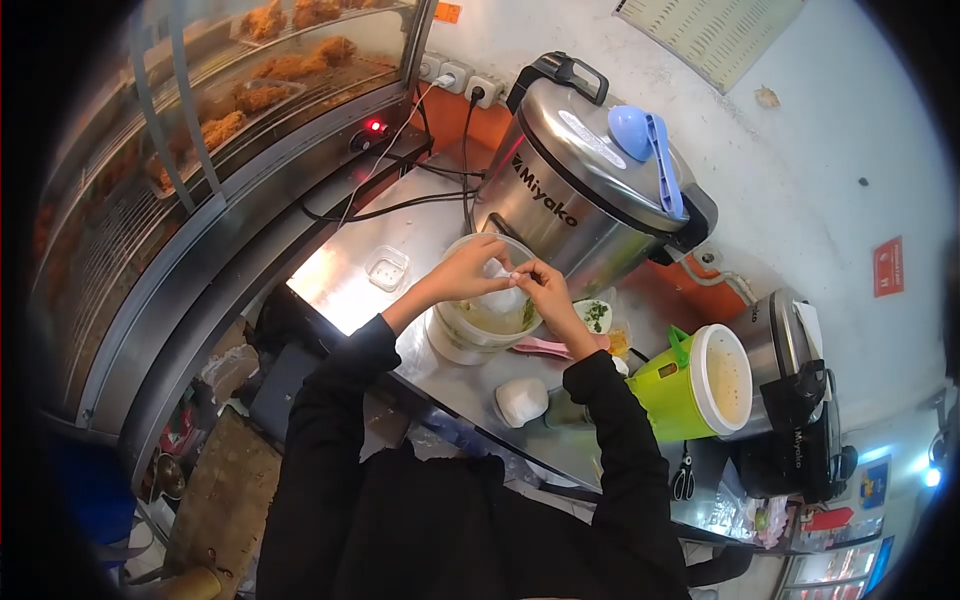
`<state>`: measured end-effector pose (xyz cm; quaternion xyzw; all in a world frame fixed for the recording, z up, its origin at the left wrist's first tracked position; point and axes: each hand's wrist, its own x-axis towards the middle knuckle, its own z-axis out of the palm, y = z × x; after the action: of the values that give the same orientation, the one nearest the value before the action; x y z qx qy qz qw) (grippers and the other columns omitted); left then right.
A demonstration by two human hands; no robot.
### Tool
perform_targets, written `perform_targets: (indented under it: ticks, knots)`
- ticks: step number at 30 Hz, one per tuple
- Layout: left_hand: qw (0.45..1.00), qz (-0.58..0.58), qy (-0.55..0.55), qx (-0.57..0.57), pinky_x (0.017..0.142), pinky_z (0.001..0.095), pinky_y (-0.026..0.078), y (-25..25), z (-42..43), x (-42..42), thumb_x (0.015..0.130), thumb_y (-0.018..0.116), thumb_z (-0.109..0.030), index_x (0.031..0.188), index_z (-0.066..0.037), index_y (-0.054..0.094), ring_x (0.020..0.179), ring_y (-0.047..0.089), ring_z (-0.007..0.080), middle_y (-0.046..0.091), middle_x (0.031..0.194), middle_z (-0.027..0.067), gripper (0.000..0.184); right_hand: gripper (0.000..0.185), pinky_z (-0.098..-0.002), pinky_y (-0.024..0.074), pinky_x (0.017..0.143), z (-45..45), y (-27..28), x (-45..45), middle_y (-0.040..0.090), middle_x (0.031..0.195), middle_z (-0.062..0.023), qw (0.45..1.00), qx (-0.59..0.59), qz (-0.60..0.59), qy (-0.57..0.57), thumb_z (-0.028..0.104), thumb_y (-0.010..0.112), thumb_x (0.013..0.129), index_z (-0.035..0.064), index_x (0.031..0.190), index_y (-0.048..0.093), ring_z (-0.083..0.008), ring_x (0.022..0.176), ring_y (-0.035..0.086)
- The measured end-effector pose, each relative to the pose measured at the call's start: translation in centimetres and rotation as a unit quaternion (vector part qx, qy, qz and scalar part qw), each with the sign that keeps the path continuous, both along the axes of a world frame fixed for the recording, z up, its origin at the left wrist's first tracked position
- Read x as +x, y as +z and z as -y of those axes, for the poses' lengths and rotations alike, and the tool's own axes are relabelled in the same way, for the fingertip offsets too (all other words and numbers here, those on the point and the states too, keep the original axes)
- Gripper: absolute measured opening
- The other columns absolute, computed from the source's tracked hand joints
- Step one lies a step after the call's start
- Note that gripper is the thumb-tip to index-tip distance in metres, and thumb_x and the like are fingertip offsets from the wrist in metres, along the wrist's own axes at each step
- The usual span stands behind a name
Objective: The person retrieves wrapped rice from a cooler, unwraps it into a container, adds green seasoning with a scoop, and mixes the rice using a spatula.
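Observation:
Both hands meet above a round translucent tub (465, 340) on the metal counter. My left hand (474, 270) and my right hand (545, 290) pinch the upper edge of a small clear plastic bag (503, 299), fingertips close together. The bag hangs over the tub's opening, and its contents are hard to make out. Some green bits show at the tub's inner right side. Just right of the tub lies a pink-handled utensil (540, 346). Behind my right wrist sits a white dish with chopped green leaves (597, 317).
A large Miyako rice cooker (560, 180) with a blue scoop (645, 150) on its lid stands behind the tub. A lime-green pail (665, 395), a white bundle (521, 402) and scissors (683, 475) are at right. At left are a small clear container (386, 268) and a glass food case (230, 120).

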<state>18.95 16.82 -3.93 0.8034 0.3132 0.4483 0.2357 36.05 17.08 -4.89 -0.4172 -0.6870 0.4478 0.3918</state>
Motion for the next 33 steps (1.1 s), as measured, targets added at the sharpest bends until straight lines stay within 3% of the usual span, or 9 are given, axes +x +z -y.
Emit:
perform_targets:
  ticks: [4,6,10,12,16,19,23,26,33]
  knots:
    - [0.999,-0.004,0.014,0.034,0.066,0.0299,0.036,-0.5,-0.1,-0.1,0.065,0.059,-0.02,0.069,-0.004,0.051,0.074,0.046,0.0237,0.047,0.074,0.0091,0.019,0.011,-0.0198,0.0356,0.058,0.2,0.4,-0.1,0.051,0.07,-0.0007,1.0,0.004,0.017,-0.002,0.013,0.054,0.072,0.0026,0.075,0.053,-0.007,0.063,0.045]
    - [0.999,-0.034,-0.002,-0.021,0.063,0.0307,0.038,-0.8,0.0,-0.2,0.064,0.058,-0.016,0.068,-0.003,0.053,0.069,0.048,0.024,0.048,0.071,0.0097,0.015,0.011,-0.018,0.0352,0.061,0.4,1.2,-0.1,0.051,0.069,0.0004,0.989,-0.105,-0.104,0.0,0.013,0.051,0.076,0.0018,0.077,0.052,-0.0056,0.066,0.045]
    - [0.993,-0.102,-0.003,-0.066,0.059,0.0318,0.04,-1.4,-0.2,0.2,0.065,0.056,-0.013,0.067,-0.001,0.054,0.064,0.051,0.0244,0.049,0.071,0.011,0.012,0.014,-0.019,0.0373,0.063,0.2,0.9,0.3,0.051,0.071,-0.0003,0.985,-0.128,-0.114,-0.003,0.016,0.05,0.077,0.0017,0.078,0.051,-0.0071,0.068,0.047]
    - [0.995,-0.059,0.073,-0.016,0.057,0.032,0.041,-1.1,-0.2,0.4,0.068,0.053,-0.011,0.072,-0.001,0.053,0.063,0.052,0.025,0.05,0.074,0.0118,0.012,0.015,-0.0219,0.0397,0.065,0.2,0.6,-0.1,0.054,0.071,-0.0032,0.997,0.004,0.073,-0.001,0.014,0.051,0.075,0.0001,0.08,0.053,-0.0091,0.069,0.05]
    - [0.986,0.061,0.14,-0.067,0.057,0.0316,0.041,-0.7,0.4,0.8,0.07,0.05,-0.011,0.079,-0.002,0.051,0.063,0.052,0.0246,0.051,0.074,0.0118,0.012,0.02,-0.0263,0.0413,0.067,0.8,2.1,-1.2,0.057,0.074,-0.0079,0.976,-0.01,0.218,0.023,0.016,0.054,0.071,0.0006,0.083,0.055,-0.015,0.073,0.054]
    - [0.987,0.037,0.143,-0.062,0.061,0.0302,0.041,-0.6,0.5,0.6,0.073,0.049,-0.012,0.084,-0.005,0.049,0.066,0.052,0.0233,0.05,0.078,0.0102,0.014,0.036,-0.0307,0.0413,0.07,-0.2,0.6,-2.1,0.057,0.081,-0.0143,0.876,0.033,0.45,0.174,0.025,0.06,0.061,0.0056,0.091,0.056,-0.0267,0.079,0.054]
    - [0.988,0.046,0.139,-0.055,0.058,0.0299,0.041,-0.4,0.5,0.5,0.072,0.049,-0.01,0.082,-0.002,0.05,0.063,0.051,0.0227,0.05,0.074,0.0112,0.013,0.046,-0.0309,0.0416,0.069,0.1,0.2,-4.3,0.056,0.084,-0.0146,0.8,0.014,0.577,0.164,0.027,0.065,0.052,0.0065,0.092,0.054,-0.0257,0.078,0.054]
    - [0.987,0.068,0.139,-0.037,0.056,0.0296,0.041,-0.7,0.3,0.5,0.072,0.049,-0.009,0.081,0.0,0.05,0.06,0.051,0.0227,0.051,0.071,0.0121,0.013,0.037,-0.0312,0.042,0.066,0.2,0.6,-5.2,0.056,0.081,-0.0137,0.778,0.036,0.601,0.181,0.023,0.065,0.053,0.0052,0.084,0.056,-0.025,0.074,0.054]
    - [0.986,0.06,0.127,-0.087,0.062,0.0284,0.041,-0.4,0.4,0.2,0.074,0.047,-0.011,0.084,-0.002,0.051,0.068,0.053,0.0203,0.053,0.079,0.011,0.014,0.02,-0.0292,0.0413,0.059,-1.3,-0.1,-3.1,0.057,0.068,-0.0103,0.884,0.048,0.428,0.181,0.008,0.061,0.057,0.0023,0.075,0.056,-0.0205,0.064,0.054]
